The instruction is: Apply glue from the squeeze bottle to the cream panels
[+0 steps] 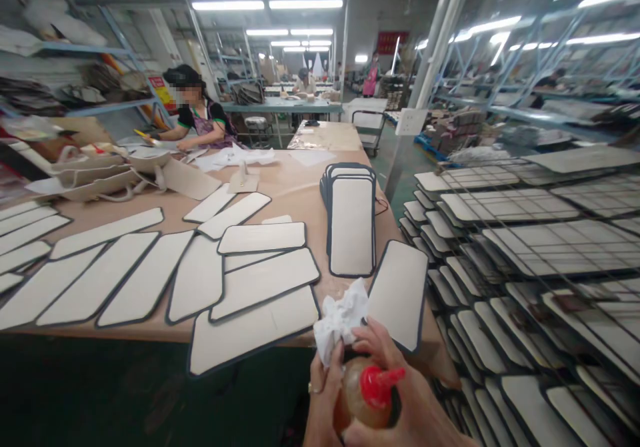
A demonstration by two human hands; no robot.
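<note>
At the table's front right edge, my left hand (323,394) has its fingers closed on a crumpled white cloth (343,314). My right hand (400,387) is wrapped round a bottle (354,380) with a red spout cap (377,386); its fingertips also come near the cloth. Part of the bottle is hidden by the hands. A pale panel with dark edges (400,294) lies just beyond my right hand. Left of the cloth, another such panel (255,327) lies with others overlapping it. A stack of panels (353,227) stands farther back.
The brown-covered table (295,180) bears more panels and pale bag parts (95,174) at the left. Across it a person (200,117) works with a yellow tool. Wire racks of panels (540,247) stand close at the right, near a metal post (425,67).
</note>
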